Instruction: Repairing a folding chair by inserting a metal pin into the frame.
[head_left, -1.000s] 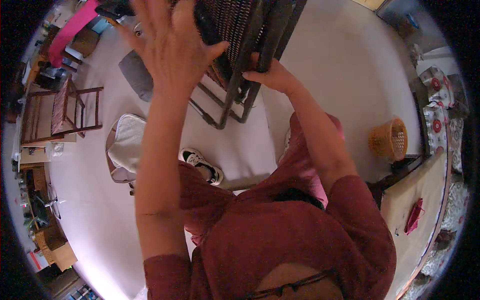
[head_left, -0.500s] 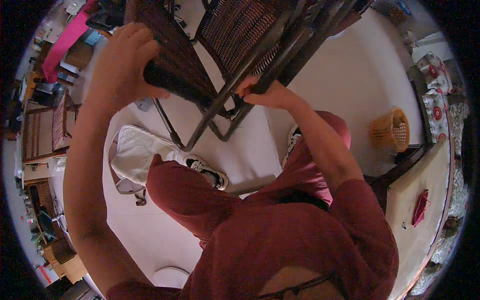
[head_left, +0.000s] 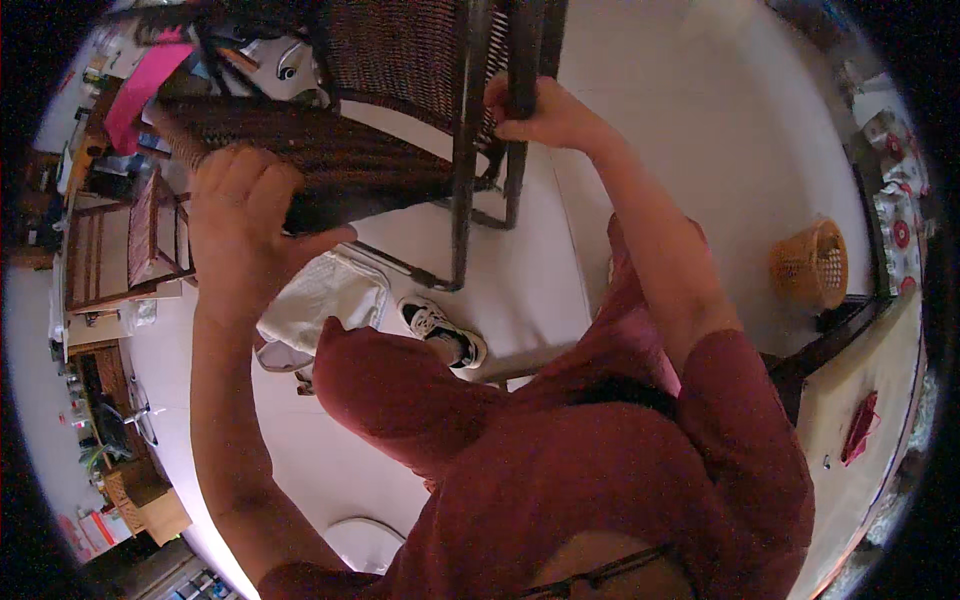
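A dark folding chair [head_left: 385, 70] with woven panels and a tubular metal frame hangs tilted in front of me. My left hand [head_left: 243, 215] grips the near edge of its lower woven panel [head_left: 340, 155], with the fingers over the edge and the thumb stretched to the right. On the other side, my right hand [head_left: 550, 118] is closed around one of the dark frame tubes [head_left: 525, 60], fingertips partly hidden by it. Below the panel, the chair's bent foot bar [head_left: 410, 270] reaches down toward the floor near my shoe [head_left: 437, 327].
A white cloth-covered seat [head_left: 325, 300] stands on the floor below my left hand. To the right are an orange wicker basket [head_left: 810, 265] and a pale table [head_left: 845, 400] with a small red item [head_left: 860, 428]. A wooden chair [head_left: 120, 245] stands at the left.
The folding chair has swung so that its frame tubes run more upright, and its lower panel lies flatter. My left hand has come down with the panel; my right hand has risen slightly.
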